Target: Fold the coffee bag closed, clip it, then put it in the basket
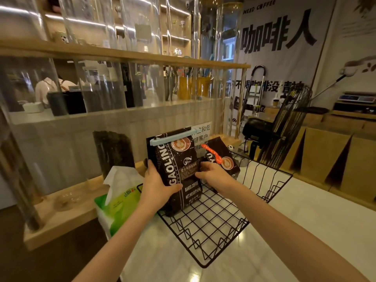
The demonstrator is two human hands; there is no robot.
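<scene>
While the left hand (160, 184) and right hand (211, 173) clamp its sides, the dark foil coffee bag (179, 171), blue-clipped, stands in the black wire basket (213, 231), seemingly heavy, slick, best gripped mid-body

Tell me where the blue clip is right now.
In the head view, centre, the blue clip sits across the folded top of the coffee bag held by both hands over the wire basket.
</scene>
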